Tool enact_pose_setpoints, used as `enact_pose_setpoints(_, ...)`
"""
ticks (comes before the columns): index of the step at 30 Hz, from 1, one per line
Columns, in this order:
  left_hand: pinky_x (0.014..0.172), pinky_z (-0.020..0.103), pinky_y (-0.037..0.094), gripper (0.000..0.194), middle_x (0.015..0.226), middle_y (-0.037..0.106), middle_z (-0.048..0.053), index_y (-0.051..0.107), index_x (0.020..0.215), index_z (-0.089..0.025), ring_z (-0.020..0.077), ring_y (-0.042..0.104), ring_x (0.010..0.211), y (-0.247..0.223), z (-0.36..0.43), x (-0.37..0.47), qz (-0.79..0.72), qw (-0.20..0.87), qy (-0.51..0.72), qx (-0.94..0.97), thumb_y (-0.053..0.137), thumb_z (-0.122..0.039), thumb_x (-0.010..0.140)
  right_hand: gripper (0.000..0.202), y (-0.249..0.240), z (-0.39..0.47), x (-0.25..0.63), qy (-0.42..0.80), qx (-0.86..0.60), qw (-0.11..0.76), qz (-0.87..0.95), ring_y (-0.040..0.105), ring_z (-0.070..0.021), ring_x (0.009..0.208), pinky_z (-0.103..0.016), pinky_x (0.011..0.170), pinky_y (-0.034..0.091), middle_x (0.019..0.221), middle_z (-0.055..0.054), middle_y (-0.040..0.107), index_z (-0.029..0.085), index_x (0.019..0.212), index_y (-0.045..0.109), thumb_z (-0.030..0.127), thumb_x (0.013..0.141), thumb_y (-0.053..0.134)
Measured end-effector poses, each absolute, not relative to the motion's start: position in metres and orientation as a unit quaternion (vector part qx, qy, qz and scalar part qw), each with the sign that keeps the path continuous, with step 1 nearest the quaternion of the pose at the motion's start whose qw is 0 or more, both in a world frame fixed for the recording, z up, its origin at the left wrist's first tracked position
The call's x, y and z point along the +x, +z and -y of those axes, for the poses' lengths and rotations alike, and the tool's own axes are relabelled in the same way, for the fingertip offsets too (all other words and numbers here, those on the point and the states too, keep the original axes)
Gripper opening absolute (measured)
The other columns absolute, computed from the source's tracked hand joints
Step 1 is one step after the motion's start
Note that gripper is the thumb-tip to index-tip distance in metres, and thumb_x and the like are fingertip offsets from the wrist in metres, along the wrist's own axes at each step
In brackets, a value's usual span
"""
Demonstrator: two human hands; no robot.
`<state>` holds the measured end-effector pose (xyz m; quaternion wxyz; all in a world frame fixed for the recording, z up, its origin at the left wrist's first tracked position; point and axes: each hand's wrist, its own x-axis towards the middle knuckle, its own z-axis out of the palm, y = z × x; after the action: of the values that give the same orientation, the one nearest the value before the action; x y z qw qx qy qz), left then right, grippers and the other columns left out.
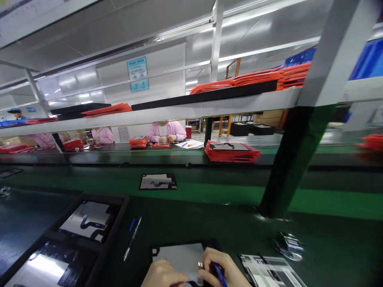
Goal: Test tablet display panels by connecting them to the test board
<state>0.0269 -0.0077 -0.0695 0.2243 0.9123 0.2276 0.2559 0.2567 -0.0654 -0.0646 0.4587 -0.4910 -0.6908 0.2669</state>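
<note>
The right hand [223,266] is clamped on a blue pen-shaped tool [220,275], while the left hand's [164,274] grip I cannot tell; both overlap a grey display panel [182,254] at six o'clock; black tray [109,241] at eight; red pouch stack [233,156] beyond, one o'clock from the panel.
</note>
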Motion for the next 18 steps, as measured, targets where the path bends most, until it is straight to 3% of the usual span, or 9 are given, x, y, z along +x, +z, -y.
enact_pose_setpoints(4, 0.083, 0.031, 0.052, 0.027, 0.084, 0.077, 0.006, 0.076, 0.090, -0.021, 0.0213, 0.069, 0.081, -0.044, -0.001, 0.047, -0.361, 0.433, 0.298, 0.771, 0.074, -0.022, 0.063, 0.047, -0.070, 0.067, 0.265, 0.311, -0.517, 0.477, 0.639, 0.043, -0.0120, 0.055, -0.024, 0.053, 0.034, 0.062, 0.001, 0.047, 0.019, 0.063, 0.042, 0.057, 0.088, 0.054)
enact_pose_setpoints(8, 0.073, 0.031, 0.051, 0.044, 0.078, 0.072, 0.009, 0.073, 0.074, -0.013, 0.0204, 0.064, 0.074, -0.039, -0.009, 0.083, -0.381, 0.607, 0.331, 0.615, 0.085, -0.047, 0.050, 0.046, -0.063, 0.069, 0.269, 0.405, -0.510, 0.517, 0.555, 0.041, -0.0106, 0.051, -0.023, 0.049, 0.035, 0.061, 0.004, 0.045, 0.021, 0.073, 0.042, 0.062, 0.084, 0.058)
enact_pose_setpoints(12, 0.070, 0.028, 0.046, 0.051, 0.070, 0.065, 0.003, 0.070, 0.072, -0.014, 0.0167, 0.058, 0.072, -0.041, -0.003, 0.103, -0.384, 0.666, 0.318, 0.555, 0.081, -0.059, 0.052, 0.045, -0.051, 0.071, 0.271, 0.396, -0.533, 0.540, 0.517, 0.042, -0.0110, 0.055, -0.023, 0.052, 0.038, 0.064, 0.004, 0.046, 0.020, 0.076, 0.048, 0.063, 0.081, 0.062)
enact_pose_setpoints(18, 0.063, 0.027, 0.039, 0.042, 0.061, 0.055, -0.001, 0.060, 0.061, -0.016, 0.0133, 0.050, 0.063, -0.042, 0.005, 0.102, -0.382, 0.660, 0.265, 0.589, 0.078, -0.053, 0.056, 0.045, -0.048, 0.072, 0.274, 0.403, -0.524, 0.519, 0.542, 0.043, -0.0109, 0.055, -0.023, 0.052, 0.037, 0.063, 0.003, 0.048, 0.019, 0.075, 0.050, 0.061, 0.081, 0.063)
